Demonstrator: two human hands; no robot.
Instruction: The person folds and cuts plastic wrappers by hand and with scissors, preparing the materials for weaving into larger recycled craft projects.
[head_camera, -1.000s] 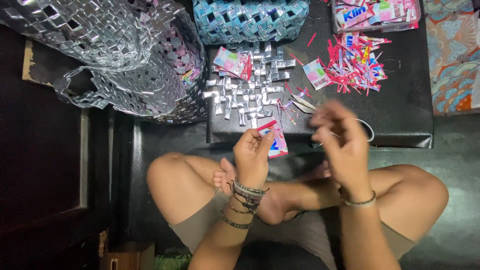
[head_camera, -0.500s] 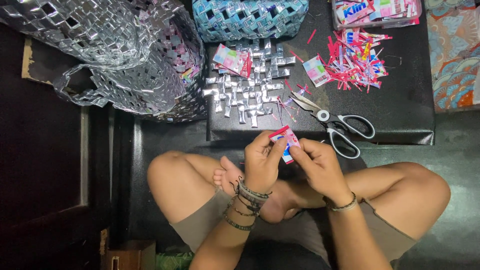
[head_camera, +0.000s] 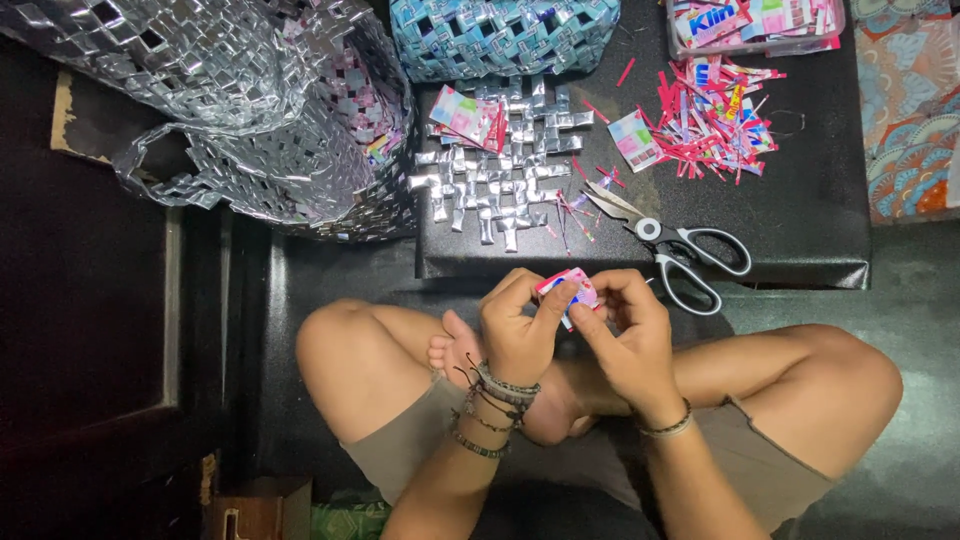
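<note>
- Left hand (head_camera: 520, 335) and right hand (head_camera: 625, 335) both pinch the small pink wrapper (head_camera: 570, 290) above the crossed legs.
- Scissors (head_camera: 675, 245) lie at two o'clock.
- Silver woven mat (head_camera: 505, 175) at twelve; pink scrap pile (head_camera: 715, 120) at one.

Both hands' fingers (head_camera: 548, 300) pinch a small pink wrapper piece (head_camera: 572, 288) near the scissors (head_camera: 672, 247).

Two hands work at the middle, the left hand (head_camera: 520, 335) and the right hand (head_camera: 625, 335), pinching one pink wrapper piece (head_camera: 570, 288) between them. One pair of scissors (head_camera: 680, 250) lies toward one o'clock. One flat silver woven mat (head_camera: 500, 180) sits at twelve, one blue woven basket (head_camera: 500, 35) beyond it, and one large silver woven bag (head_camera: 250, 110) at ten. One heap of pink trimmings (head_camera: 715, 125) lies at one o'clock; its strips are too many to count.
</note>
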